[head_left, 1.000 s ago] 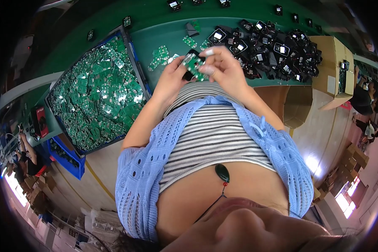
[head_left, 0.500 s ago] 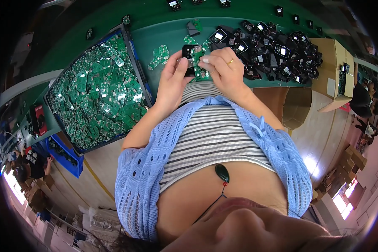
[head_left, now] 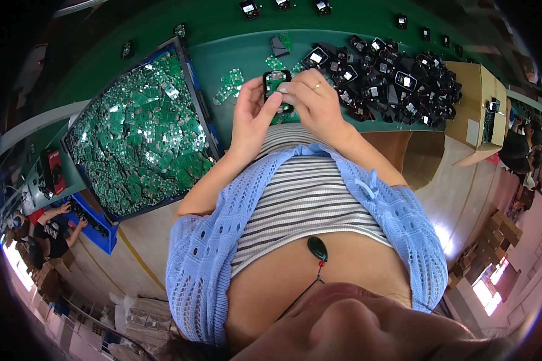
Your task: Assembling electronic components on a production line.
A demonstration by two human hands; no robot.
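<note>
The shell (head_left: 276,84), a small black plastic case with rounded corners, is held above the near edge of the green tabletop (head_left: 241,54), its open face turned up toward the camera and a green board seated inside it. Only one such piece is in hand.

Going from largest to smallest: the tabletop runs across the top of the view. On its left sits one tray (head_left: 190,78) with a dark blue rim, filled with green boards (head_left: 138,138) too many to count. On the right lies one heap of black shells (head_left: 397,78), likewise past counting, several showing a pale window. Beyond the heap stands one brown carton (head_left: 473,102). Between tray and heap a few loose boards (head_left: 230,84) lie scattered on the green surface, perhaps four or five small clusters; the exact number cannot be told.

The left hand (head_left: 253,117) has its grip clamped on the shell, thumb along the lower left side and fingers behind. The right hand (head_left: 313,102) also closes on it, fingertips pressing on the board at the shell's right edge; one ring shows on a finger of this hand.

At the far left edge another person's two hands (head_left: 69,215) work over a blue bin, well apart from the shell
</note>
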